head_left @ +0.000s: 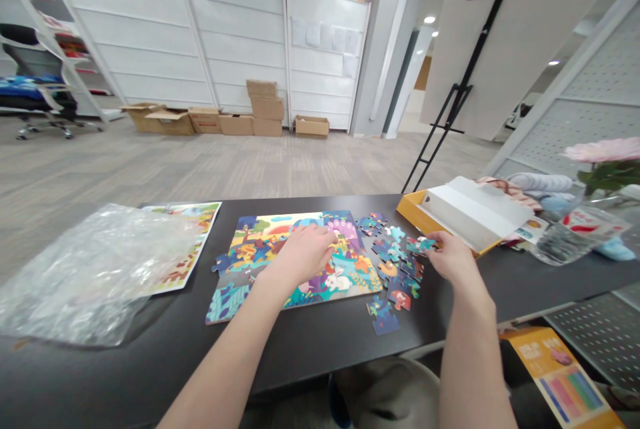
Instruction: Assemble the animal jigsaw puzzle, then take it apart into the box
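A colourful jigsaw puzzle (343, 280), largely joined, lies on the black table with a white rabbit and other cartoon pictures on it. My left hand (306, 250) rests palm down over its upper middle, fingers extended to the right and partly hidden. To the right of the puzzle is a heap of loose jigsaw pieces (393, 252). My right hand (453, 255) pinches a puzzle piece (421, 245) between thumb and fingers at the heap's right edge. One dark blue piece (384, 317) lies nearest the table's front edge.
A clear plastic bag (95, 275) partly covers a printed picture sheet (193, 249) on the left. Behind my right hand sits an open yellow box (415, 207) with a white inside. Further right are a clear plastic container (565, 242), folded cloths and a pink flower (605, 150).
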`<state>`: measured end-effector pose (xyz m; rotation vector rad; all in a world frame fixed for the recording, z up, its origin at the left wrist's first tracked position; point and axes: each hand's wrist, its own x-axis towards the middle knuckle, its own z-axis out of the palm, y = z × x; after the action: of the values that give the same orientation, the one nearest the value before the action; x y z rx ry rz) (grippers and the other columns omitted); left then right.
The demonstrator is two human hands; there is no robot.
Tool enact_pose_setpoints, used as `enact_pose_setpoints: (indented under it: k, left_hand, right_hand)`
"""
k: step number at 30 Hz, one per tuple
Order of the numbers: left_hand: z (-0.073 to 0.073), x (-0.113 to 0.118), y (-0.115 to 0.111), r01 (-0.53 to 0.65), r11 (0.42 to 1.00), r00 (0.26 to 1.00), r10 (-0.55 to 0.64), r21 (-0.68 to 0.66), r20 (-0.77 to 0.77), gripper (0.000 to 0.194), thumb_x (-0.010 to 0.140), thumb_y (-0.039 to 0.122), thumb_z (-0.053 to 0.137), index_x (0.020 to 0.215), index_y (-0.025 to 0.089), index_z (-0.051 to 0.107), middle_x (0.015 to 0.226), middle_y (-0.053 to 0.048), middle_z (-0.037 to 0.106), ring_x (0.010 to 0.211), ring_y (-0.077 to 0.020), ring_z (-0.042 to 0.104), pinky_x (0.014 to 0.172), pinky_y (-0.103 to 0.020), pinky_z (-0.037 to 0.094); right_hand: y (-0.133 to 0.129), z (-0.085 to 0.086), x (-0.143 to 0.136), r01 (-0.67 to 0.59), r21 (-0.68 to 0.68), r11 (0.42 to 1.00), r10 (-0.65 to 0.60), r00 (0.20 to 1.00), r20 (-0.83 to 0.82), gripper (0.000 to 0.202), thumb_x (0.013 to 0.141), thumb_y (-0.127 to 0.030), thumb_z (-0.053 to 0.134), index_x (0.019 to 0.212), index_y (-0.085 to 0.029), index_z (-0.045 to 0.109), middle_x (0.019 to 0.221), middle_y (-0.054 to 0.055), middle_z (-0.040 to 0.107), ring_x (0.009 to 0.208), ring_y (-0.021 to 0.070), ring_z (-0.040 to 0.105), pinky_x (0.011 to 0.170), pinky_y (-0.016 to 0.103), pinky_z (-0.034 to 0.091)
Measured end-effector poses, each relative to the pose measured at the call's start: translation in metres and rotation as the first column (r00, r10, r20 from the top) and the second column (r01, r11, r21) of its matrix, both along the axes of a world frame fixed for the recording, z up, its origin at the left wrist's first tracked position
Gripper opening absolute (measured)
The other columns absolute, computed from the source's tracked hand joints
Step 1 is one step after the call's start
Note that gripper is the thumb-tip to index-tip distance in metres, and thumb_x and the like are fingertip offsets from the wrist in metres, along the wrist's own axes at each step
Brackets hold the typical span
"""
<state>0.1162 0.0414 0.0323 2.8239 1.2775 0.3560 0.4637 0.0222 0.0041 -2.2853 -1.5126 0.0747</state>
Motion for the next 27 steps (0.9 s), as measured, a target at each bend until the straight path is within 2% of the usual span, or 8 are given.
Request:
enact_pose_setpoints:
  k: [3, 6, 10, 15, 18, 23, 27]
  left_hand:
    - [0.002, 0.001, -0.001, 0.002, 1.0, 1.0, -0.002, 0.002, -0.01, 0.021, 0.098, 0.022, 0.05, 0.106, 0.018, 0.069, 0.103, -0.01, 0.072, 0.099, -0.0259, 0.064, 0.087, -0.038, 0.048]
    - [0.004, 0.002, -0.001, -0.006, 1.0, 1.0, 0.006, 0.003, -0.017, 0.02, 0.098, 0.022, 0.049, 0.103, 0.018, 0.069, 0.101, -0.01, 0.072, 0.096, -0.025, 0.065, 0.086, -0.037, 0.048]
    - [0.003, 0.002, -0.001, -0.011, 1.0, 1.0, 0.011, 0.005, -0.011, 0.021, 0.098, 0.023, 0.049, 0.1, 0.017, 0.069, 0.101, -0.011, 0.072, 0.096, -0.0261, 0.065, 0.086, -0.039, 0.048]
    - [0.003, -0.001, -0.001, -0.045, 0.999, 0.999, 0.045, -0.006, 0.005, 0.023, 0.099, 0.025, 0.048, 0.1, 0.017, 0.07, 0.1, -0.011, 0.073, 0.095, -0.0257, 0.066, 0.087, -0.039, 0.049]
    - [0.005, -0.001, -0.002, -0.063, 0.998, 0.998, 0.063, -0.004, 0.003, 0.025, 0.1, 0.025, 0.047, 0.1, 0.017, 0.071, 0.099, -0.012, 0.074, 0.096, -0.0265, 0.067, 0.086, -0.039, 0.05]
    - [0.005, -0.001, -0.001, -0.059, 0.998, 0.998, 0.059, 0.011, 0.027, 0.025, 0.099, 0.025, 0.048, 0.101, 0.017, 0.071, 0.099, -0.012, 0.074, 0.097, -0.0277, 0.067, 0.088, -0.041, 0.05]
    - [0.001, -0.003, 0.001, -0.062, 0.998, 0.997, 0.061, 0.014, 0.047, 0.022, 0.097, 0.024, 0.051, 0.104, 0.018, 0.071, 0.101, -0.011, 0.074, 0.101, -0.0273, 0.067, 0.09, -0.04, 0.05]
  right_hand:
    - [0.001, -0.008, 0.011, -0.02, -0.054, 0.998, 0.021, 0.999, 0.025, 0.039, 0.075, -0.014, 0.062, 0.113, -0.017, 0.073, 0.105, 0.013, 0.074, 0.094, 0.0272, 0.07, 0.083, 0.035, 0.051]
    - [0.005, -0.009, 0.01, -0.035, -0.041, 0.999, 0.038, 0.996, 0.085, 0.036, 0.078, -0.017, 0.061, 0.112, -0.016, 0.074, 0.11, 0.016, 0.073, 0.1, 0.0277, 0.069, 0.085, 0.034, 0.051]
    - [0.017, -0.002, -0.013, -0.049, 0.018, 0.999, 0.047, 0.992, 0.114, 0.036, 0.088, -0.034, 0.059, 0.116, -0.016, 0.073, 0.113, 0.016, 0.072, 0.103, 0.028, 0.069, 0.089, 0.036, 0.051]
    - [0.036, 0.0, -0.044, -0.05, -0.094, 0.994, 0.06, 0.992, 0.114, 0.043, 0.088, -0.048, 0.059, 0.116, -0.019, 0.072, 0.117, 0.017, 0.072, 0.108, 0.0327, 0.067, 0.087, 0.04, 0.051]
    - [0.041, -0.003, -0.049, -0.068, -0.13, 0.989, 0.08, 0.993, 0.088, 0.043, 0.084, -0.046, 0.066, 0.117, -0.02, 0.071, 0.114, 0.015, 0.074, 0.11, 0.0329, 0.066, 0.087, 0.039, 0.051]
    - [0.044, -0.007, -0.048, -0.075, -0.111, 0.991, 0.084, 0.993, 0.081, 0.039, 0.082, -0.038, 0.069, 0.116, -0.019, 0.069, 0.113, 0.015, 0.071, 0.108, 0.0312, 0.066, 0.089, 0.038, 0.05]
    - [0.045, -0.008, -0.048, -0.09, 0.0, 0.996, 0.09, 0.994, 0.063, 0.045, 0.077, -0.031, 0.073, 0.12, -0.016, 0.065, 0.114, 0.017, 0.066, 0.107, 0.0295, 0.064, 0.092, 0.038, 0.049]
